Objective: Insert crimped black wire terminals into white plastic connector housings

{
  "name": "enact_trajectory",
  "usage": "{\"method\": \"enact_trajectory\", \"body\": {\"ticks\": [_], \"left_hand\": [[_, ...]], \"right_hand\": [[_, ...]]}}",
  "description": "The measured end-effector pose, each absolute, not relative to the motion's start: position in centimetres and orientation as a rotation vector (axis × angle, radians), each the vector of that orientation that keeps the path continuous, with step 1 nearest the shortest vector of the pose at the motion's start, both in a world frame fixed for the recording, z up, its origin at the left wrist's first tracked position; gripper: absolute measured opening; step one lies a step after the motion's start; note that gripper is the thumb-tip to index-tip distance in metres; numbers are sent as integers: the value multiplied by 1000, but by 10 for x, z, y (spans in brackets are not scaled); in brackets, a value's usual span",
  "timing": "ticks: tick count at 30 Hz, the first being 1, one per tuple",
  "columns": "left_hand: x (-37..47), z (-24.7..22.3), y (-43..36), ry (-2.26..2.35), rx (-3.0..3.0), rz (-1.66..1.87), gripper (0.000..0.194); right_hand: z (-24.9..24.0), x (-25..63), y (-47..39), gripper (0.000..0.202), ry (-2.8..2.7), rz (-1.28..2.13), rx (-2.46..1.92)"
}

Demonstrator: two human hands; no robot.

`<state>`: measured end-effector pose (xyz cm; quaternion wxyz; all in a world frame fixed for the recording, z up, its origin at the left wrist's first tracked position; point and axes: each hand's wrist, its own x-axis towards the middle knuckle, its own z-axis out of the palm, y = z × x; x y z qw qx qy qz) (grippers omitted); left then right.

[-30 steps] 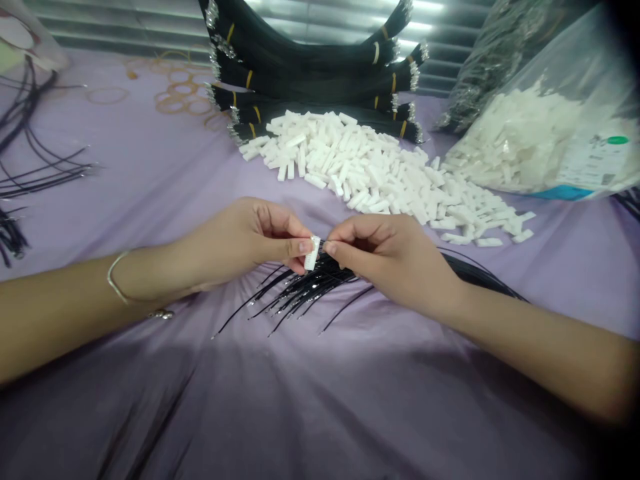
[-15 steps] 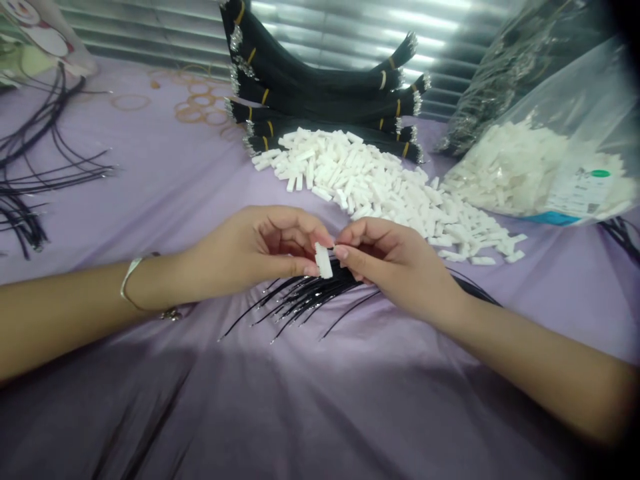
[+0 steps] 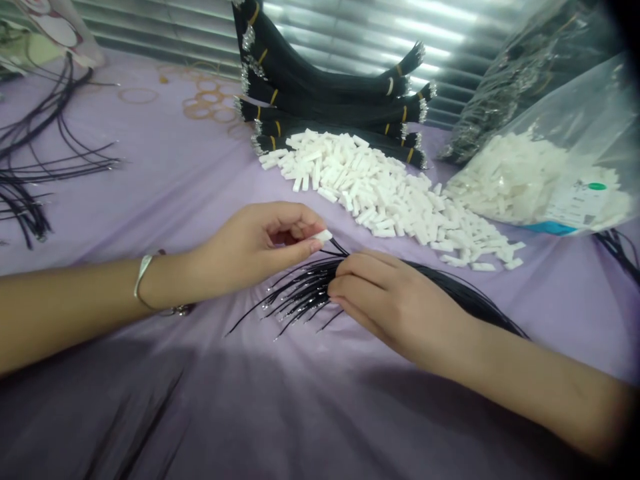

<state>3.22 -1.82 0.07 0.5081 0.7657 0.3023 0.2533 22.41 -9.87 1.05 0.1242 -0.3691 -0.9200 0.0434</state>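
Between thumb and fingers, my left hand [image 3: 273,243] pinches a small white connector [image 3: 323,236]. Thin black wires run from the connector toward the right. My right hand [image 3: 390,293] is over a loose bunch of black wires [image 3: 305,287] with silvery tips, its fingers closed on some of them. Which wires it grips is partly hidden under the fingers. Behind both hands lies a long pile of white connectors [image 3: 370,180].
Banded bundles of black wires [image 3: 335,97] are stacked by the blinds. A clear bag of white connectors [image 3: 530,173] stands at the right. Rubber bands [image 3: 203,103] and more black wires [image 3: 50,160] lie at the left on the purple cloth [image 3: 150,227].
My right hand has come away from the connector and down onto the wire bunch, its back now turned up. The connector in my left hand has turned to lie flatter. The view has shifted slightly.
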Motion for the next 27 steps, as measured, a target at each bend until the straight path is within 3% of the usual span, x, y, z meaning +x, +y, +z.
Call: {"method": "enact_trajectory", "body": {"ticks": [11,16,27], "left_hand": [[32,-4,-17,735,1877,604,10],[31,-5,-16,737,1701,560,26],[40,0,-19,762,1145,369,18]], "right_hand": [[4,226,-92,14,-2642,259,-1143],[3,227,-91,15,-2562,425,-1218],[7,218,-90,9,-2261,485,-1420]]}}
